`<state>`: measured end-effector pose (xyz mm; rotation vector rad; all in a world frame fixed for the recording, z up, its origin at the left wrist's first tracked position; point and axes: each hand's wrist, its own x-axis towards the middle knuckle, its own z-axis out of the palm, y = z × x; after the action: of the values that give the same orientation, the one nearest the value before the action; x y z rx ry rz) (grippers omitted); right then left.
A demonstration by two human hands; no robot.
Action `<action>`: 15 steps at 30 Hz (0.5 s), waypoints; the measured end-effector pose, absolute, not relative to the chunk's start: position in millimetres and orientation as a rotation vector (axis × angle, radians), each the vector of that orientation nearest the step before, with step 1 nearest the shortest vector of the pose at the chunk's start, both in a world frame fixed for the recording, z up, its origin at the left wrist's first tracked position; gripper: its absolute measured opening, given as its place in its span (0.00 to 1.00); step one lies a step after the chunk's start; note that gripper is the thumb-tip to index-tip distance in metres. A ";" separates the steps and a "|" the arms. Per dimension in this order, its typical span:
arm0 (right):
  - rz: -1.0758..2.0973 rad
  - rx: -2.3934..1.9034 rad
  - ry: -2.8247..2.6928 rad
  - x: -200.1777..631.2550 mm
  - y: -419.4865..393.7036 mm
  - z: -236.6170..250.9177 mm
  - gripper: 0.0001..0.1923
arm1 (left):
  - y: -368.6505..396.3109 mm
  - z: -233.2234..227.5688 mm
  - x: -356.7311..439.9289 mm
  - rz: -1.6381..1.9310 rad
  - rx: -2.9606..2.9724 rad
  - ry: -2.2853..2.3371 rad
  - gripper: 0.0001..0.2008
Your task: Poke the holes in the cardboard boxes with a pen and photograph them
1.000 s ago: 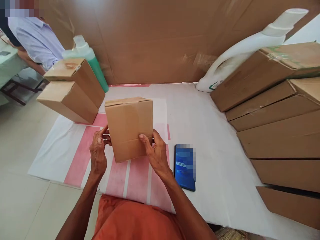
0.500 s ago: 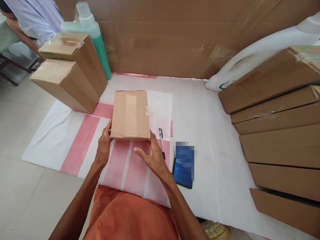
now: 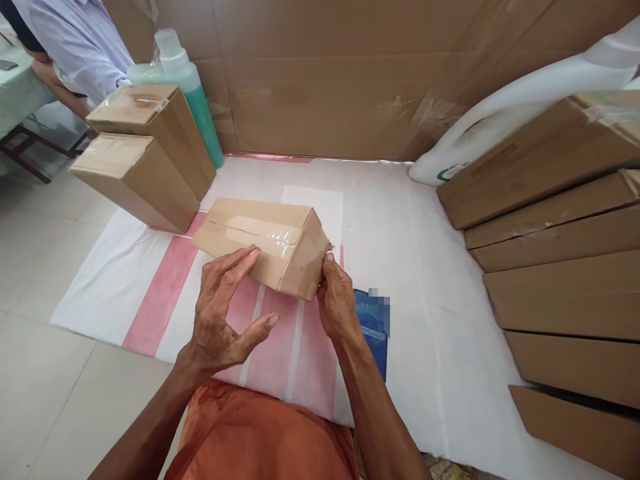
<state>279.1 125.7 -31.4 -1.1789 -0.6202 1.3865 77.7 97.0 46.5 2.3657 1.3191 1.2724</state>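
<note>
A taped cardboard box (image 3: 255, 243) lies turned at an angle over the striped part of the cloth, its taped seam upward. Glossy tape wraps from that seam onto its right end. My right hand (image 3: 339, 300) is closed at the lower right corner, thumb and fingers pinching the edge of the box. Beside the near face, my left hand (image 3: 220, 320) has its fingers stretched and its thumb spread wide; the fingertips reach the box's near side. A phone (image 3: 373, 340) with a blue screen lies partly behind my right wrist.
Two upright boxes (image 3: 150, 173) and a bottle of green liquid (image 3: 203, 113) stand at the left. Several cardboard boxes (image 3: 565, 287) line the right side, near a white jug (image 3: 430, 163). A cardboard wall (image 3: 320, 80) closes the back. A person's sleeve (image 3: 85, 40) shows far left.
The box has been turned, bringing its taped end to the right. My right hand has closed on its corner; my left hand moved in from its left side. The pen is now out of sight.
</note>
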 end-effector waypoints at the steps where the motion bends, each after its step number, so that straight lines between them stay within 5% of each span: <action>1: 1.389 -1.169 -0.626 280.3 125.2 -28.6 0.30 | 102.9 45.6 77.9 1.275 2.409 1.351 0.35; 12: 1.214 -1.056 -0.988 282.8 113.4 36.0 0.25 | 133.9 56.8 36.0 1.440 1.830 1.465 0.20; 15: 1.190 -1.112 -1.087 281.0 113.6 38.5 0.29 | 118.9 49.5 33.4 1.404 1.593 1.484 0.24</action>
<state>281.0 113.6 38.5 -1.1116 -1.0869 1.1903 33.4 118.9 49.5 1.5933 1.4839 1.4043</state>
